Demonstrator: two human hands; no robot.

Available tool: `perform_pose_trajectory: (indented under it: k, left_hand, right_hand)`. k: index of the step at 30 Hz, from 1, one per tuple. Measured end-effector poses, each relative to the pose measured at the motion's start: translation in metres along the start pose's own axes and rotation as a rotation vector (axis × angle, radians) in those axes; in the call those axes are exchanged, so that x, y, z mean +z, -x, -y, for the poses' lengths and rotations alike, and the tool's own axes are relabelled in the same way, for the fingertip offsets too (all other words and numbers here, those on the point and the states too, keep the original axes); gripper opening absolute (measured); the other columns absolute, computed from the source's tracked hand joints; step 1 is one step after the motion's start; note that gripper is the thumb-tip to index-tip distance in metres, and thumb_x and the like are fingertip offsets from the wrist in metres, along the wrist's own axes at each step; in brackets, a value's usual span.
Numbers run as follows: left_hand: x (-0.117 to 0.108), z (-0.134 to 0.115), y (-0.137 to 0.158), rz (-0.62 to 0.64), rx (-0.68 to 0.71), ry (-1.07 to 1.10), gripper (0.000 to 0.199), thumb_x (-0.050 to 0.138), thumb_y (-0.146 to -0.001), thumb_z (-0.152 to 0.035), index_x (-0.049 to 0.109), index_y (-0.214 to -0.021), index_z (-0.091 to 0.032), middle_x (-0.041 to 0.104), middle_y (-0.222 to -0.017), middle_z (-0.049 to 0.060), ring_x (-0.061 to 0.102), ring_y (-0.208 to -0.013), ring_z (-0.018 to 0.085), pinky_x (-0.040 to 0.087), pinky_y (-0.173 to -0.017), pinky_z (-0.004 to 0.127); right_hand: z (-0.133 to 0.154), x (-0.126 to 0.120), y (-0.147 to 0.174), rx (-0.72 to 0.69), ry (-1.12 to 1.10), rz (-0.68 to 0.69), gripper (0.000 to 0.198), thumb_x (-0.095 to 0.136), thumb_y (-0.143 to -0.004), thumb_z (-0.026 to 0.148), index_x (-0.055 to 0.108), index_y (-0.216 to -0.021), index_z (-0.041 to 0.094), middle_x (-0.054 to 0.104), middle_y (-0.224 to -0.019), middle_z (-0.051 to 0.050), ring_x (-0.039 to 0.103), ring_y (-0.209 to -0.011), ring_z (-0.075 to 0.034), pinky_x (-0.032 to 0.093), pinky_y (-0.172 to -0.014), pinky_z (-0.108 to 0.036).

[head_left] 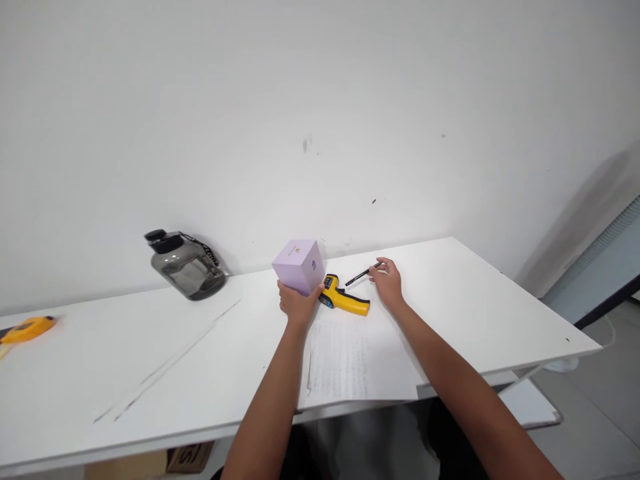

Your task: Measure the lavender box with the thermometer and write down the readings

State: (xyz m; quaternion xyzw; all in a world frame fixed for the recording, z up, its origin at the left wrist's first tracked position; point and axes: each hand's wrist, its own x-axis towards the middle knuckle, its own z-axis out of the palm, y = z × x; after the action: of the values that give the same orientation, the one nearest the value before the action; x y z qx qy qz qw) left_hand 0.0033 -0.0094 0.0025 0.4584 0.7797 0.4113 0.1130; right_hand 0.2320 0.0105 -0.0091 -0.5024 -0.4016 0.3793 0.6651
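My left hand (299,305) grips the near lower part of a lilac box (299,265), thumb on its right side and fingers round its left. The box stands on the white table. Touching or just beside my left thumb is a yellow and black infrared thermometer gun (345,300), lying on its side with its handle to the right. My right hand (387,280) pinches a black pen (359,277), its end pointing left and down over the table behind the thermometer. A sheet of paper with handwriting (345,360) lies between my forearms at the table's front edge.
A grey translucent bottle with a black lid (187,263) leans at the back left near the wall. A yellow and black tool (27,330) lies at the far left. The white table (500,313) ends at its right corner, with a pale ribbed object (595,253) beyond it.
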Motion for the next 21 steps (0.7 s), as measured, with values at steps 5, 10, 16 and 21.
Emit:
perform_pose_trajectory:
  k: [5, 10, 16, 21]
  left_hand:
    - [0.0, -0.003, 0.001, 0.035, -0.001, -0.022, 0.124, 0.078, -0.06, -0.064, 0.011, -0.151, -0.013, 0.038, -0.153, 0.025, 0.037, -0.145, 0.037, 0.029, -0.119, 0.051]
    - [0.0, -0.005, 0.002, 0.005, 0.003, -0.042, 0.129, 0.077, -0.059, -0.063, 0.007, -0.153, -0.009, 0.04, -0.152, 0.026, 0.036, -0.145, 0.038, 0.03, -0.118, 0.05]
    - [0.001, -0.011, 0.005, -0.005, -0.041, -0.074, 0.129, 0.075, -0.06, -0.064, 0.007, -0.154, -0.008, 0.033, -0.157, 0.026, 0.027, -0.149, 0.039, 0.024, -0.121, 0.049]
    - [0.002, -0.016, 0.008, -0.023, -0.091, -0.104, 0.126, 0.069, -0.066, -0.067, 0.004, -0.156, -0.006, 0.025, -0.161, 0.028, 0.018, -0.152, 0.039, 0.017, -0.123, 0.051]
  right_hand:
    - [-0.007, 0.005, 0.003, -0.009, 0.009, -0.062, 0.048, 0.063, -0.073, 0.034, 0.052, -0.119, 0.024, 0.053, -0.1, 0.0, 0.066, -0.081, -0.016, 0.062, -0.069, -0.033]
    - [-0.017, 0.011, -0.01, 0.012, 0.087, 0.029, 0.058, 0.062, -0.071, 0.028, 0.051, -0.127, 0.025, 0.052, -0.11, -0.003, 0.065, -0.075, -0.015, 0.064, -0.066, -0.034]
    - [-0.022, 0.015, -0.023, 0.091, -0.098, 0.124, 0.064, 0.071, -0.071, 0.034, 0.048, -0.13, 0.028, 0.051, -0.11, -0.001, 0.069, -0.081, -0.015, 0.065, -0.079, -0.038]
    - [-0.022, 0.017, -0.02, 0.146, -0.195, 0.162, 0.066, 0.076, -0.067, 0.033, 0.046, -0.125, 0.03, 0.049, -0.106, 0.001, 0.072, -0.08, -0.016, 0.064, -0.082, -0.04]
